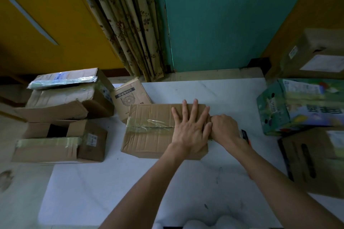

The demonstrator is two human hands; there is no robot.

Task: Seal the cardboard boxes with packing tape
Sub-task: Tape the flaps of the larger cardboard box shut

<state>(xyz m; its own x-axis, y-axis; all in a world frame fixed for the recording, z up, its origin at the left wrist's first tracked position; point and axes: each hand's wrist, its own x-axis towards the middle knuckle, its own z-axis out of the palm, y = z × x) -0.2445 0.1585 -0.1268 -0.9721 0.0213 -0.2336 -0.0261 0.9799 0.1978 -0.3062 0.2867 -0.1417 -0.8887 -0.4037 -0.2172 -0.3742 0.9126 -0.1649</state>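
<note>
Spread flat, left hand (189,128) presses the taped brown cardboard box (149,139); curled right hand (225,128) abuts its end, grip unclear.

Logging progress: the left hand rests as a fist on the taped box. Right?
No. The head view shows the left hand resting flat, fingers spread, on the taped box.

My left hand (189,128) covers the right end of the seam on the box (149,141), and the fingertips of my right hand (225,128) are hidden at its right edge. Behind my right wrist a dark-and-orange tool (244,134) barely shows; the boxes on the right (312,165) are blurred and cut off
</note>
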